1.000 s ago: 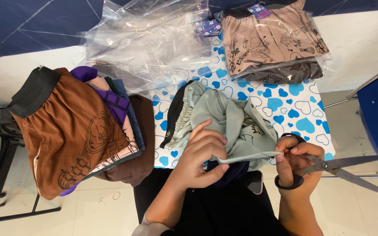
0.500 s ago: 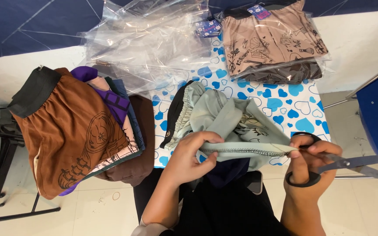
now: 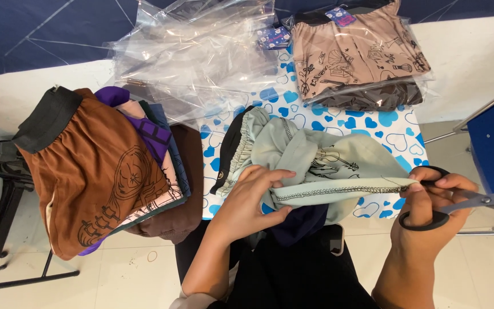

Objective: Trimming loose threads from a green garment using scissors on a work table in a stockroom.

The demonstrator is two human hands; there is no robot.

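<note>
Trimming step: left hand pinches the pale green garment's hem taut; right hand, closed around black-handled scissors, grips its far end. Snipping stray thread seemingly needs steady tension.

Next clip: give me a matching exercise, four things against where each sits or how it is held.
1 pale green garment
2 scissors
3 brown printed shorts
4 clear plastic bags

a top of the pile at the left
b heaped at the table's far edge
c in the right hand
d hem stretched between both hands

1-d, 2-c, 3-a, 4-b
</note>
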